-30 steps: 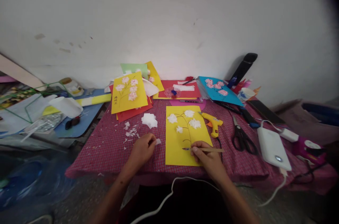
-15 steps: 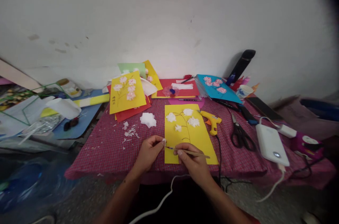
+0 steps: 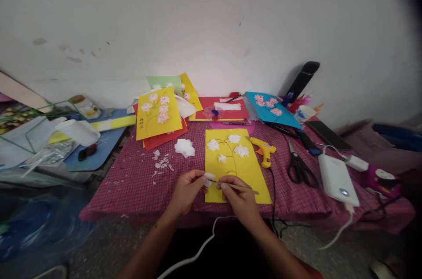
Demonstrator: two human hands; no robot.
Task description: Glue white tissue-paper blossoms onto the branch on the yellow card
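Between the fingertips of my left hand point(image 3: 188, 189) is a small piece of white tissue paper point(image 3: 209, 178). My right hand point(image 3: 240, 197) grips a paintbrush point(image 3: 242, 188) with a light wooden handle, its tip against or very close to the tissue. Both hands are over the lower part of a yellow card point(image 3: 252, 178), which bears drawn brown stems and several white tissue flowers point(image 3: 241, 151). A stack of white tissue pieces point(image 3: 185, 148) lies to the left of the card, with torn white scraps point(image 3: 163, 163) beside it.
Right of the card lie a yellow glue gun point(image 3: 266, 151), black scissors point(image 3: 300, 171) and a white power bank point(image 3: 339, 181). Finished flower cards, one yellow point(image 3: 154, 125) and one blue point(image 3: 275, 109), rest at the back, near a paper cup point(image 3: 303, 114). A white cable point(image 3: 207, 240) hangs in front.
The white tissue in my left hand now shows larger and spread out at the fingertips. The brush tip has come up to it, with my right hand shifted slightly left.
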